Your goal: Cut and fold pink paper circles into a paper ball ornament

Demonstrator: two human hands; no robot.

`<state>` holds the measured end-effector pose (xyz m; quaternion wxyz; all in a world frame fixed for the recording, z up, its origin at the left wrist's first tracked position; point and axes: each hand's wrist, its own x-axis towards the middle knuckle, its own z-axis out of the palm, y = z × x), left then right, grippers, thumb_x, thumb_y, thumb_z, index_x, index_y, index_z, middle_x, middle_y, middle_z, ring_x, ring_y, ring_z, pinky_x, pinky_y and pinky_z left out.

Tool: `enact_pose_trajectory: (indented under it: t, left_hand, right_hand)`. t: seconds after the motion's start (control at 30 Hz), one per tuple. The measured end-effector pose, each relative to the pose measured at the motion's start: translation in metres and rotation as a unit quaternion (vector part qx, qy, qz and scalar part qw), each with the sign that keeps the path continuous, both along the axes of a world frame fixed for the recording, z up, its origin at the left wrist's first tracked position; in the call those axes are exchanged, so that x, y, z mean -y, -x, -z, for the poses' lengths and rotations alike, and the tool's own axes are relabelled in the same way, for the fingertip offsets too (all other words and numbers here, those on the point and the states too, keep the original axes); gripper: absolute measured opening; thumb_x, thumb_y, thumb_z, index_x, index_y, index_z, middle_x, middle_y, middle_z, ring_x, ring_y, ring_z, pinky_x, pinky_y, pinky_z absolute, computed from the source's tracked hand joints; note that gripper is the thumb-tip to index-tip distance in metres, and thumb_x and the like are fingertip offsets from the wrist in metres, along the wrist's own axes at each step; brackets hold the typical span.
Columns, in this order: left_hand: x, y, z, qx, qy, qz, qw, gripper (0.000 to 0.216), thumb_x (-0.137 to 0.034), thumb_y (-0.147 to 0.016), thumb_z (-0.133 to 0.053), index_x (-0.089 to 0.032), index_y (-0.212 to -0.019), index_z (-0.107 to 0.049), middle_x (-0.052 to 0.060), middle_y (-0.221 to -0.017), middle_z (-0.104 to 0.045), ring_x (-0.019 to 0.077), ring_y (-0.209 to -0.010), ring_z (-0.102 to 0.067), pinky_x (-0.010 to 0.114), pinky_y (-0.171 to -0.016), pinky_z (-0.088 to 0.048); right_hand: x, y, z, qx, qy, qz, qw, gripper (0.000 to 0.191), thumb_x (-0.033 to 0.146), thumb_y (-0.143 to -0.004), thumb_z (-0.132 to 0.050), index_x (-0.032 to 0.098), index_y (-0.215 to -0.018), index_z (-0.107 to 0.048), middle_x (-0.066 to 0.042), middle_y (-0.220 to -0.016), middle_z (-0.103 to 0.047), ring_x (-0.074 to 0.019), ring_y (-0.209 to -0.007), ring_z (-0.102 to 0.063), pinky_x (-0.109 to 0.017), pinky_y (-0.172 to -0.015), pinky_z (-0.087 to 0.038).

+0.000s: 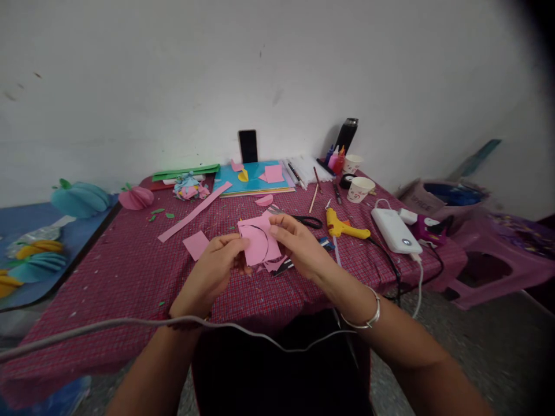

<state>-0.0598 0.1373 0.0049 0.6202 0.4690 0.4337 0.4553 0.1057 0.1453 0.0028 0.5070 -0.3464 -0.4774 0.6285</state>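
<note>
Between my two hands is a pink paper square point(258, 247) with a dark curved line drawn on it. My left hand point(221, 257) pinches its left edge, thumb on top. At the upper right corner, my right hand point(297, 242) grips it between thumb and fingers. Pink paper scraps point(274, 264) lie on the table just beneath. Partly hidden behind my right hand are scissors point(310, 221) with black handles. Another pink square point(196, 245) rests left of my left hand, and a long pink strip point(195, 212) lies beyond it.
A yellow glue gun point(344, 226) and a white power bank point(395, 230) sit on the right. Paper cups point(361, 189) and a black bottle point(347, 134) stand behind. A phone point(248, 146) leans on the wall. Paper pumpkins point(136, 197) are at left. A white cable point(243, 327) crosses in front.
</note>
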Motion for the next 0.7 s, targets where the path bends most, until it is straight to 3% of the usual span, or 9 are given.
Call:
enact_pose_trajectory:
  t: [0.07, 0.17, 0.47, 0.7]
  left_hand:
    - [0.000, -0.001, -0.003, 0.014, 0.007, 0.003, 1.000, 0.015, -0.026, -0.069, -0.065, -0.017, -0.056, -0.064, 0.001, -0.048, -0.056, 0.0129, -0.042, -0.050, 0.024, -0.041, -0.041]
    - [0.000, -0.002, -0.006, 0.009, 0.002, 0.014, 1.000, 0.021, -0.029, -0.068, -0.063, -0.017, -0.051, -0.061, 0.001, -0.046, -0.055, 0.0124, -0.040, -0.049, 0.023, -0.040, -0.040]
    - [-0.002, -0.003, -0.001, 0.000, -0.001, 0.008, 1.000, 0.024, -0.030, -0.068, -0.064, -0.018, -0.048, -0.058, 0.000, -0.043, -0.052, 0.0112, -0.038, -0.047, 0.023, -0.039, -0.039]
    - [-0.002, 0.003, 0.006, -0.050, -0.011, 0.004, 0.999, 0.023, -0.025, -0.070, -0.069, -0.017, -0.051, -0.058, -0.004, -0.040, -0.048, 0.0053, -0.035, -0.039, 0.017, -0.036, -0.028]
  right_hand:
    - [0.003, 0.000, 0.000, 0.018, 0.021, -0.051, 0.998, 0.039, 0.053, -0.070, -0.072, 0.019, -0.073, -0.053, 0.006, -0.057, -0.054, -0.0070, -0.047, -0.049, -0.020, -0.045, -0.040]
    - [0.005, -0.001, 0.000, 0.065, 0.028, -0.092, 0.993, 0.041, 0.053, -0.068, -0.074, 0.016, -0.071, -0.059, 0.004, -0.055, -0.058, -0.0069, -0.046, -0.053, -0.019, -0.045, -0.041]
    - [0.003, 0.005, 0.008, 0.072, 0.063, -0.089, 0.991, 0.030, 0.040, -0.074, -0.070, 0.016, -0.062, -0.058, 0.005, -0.046, -0.055, -0.0051, -0.039, -0.048, -0.018, -0.042, -0.039]
    - [0.001, 0.003, 0.013, 0.078, 0.053, -0.089, 0.992, 0.028, 0.038, -0.077, -0.069, 0.017, -0.061, -0.059, 0.004, -0.045, -0.054, -0.0058, -0.039, -0.047, -0.019, -0.041, -0.035]
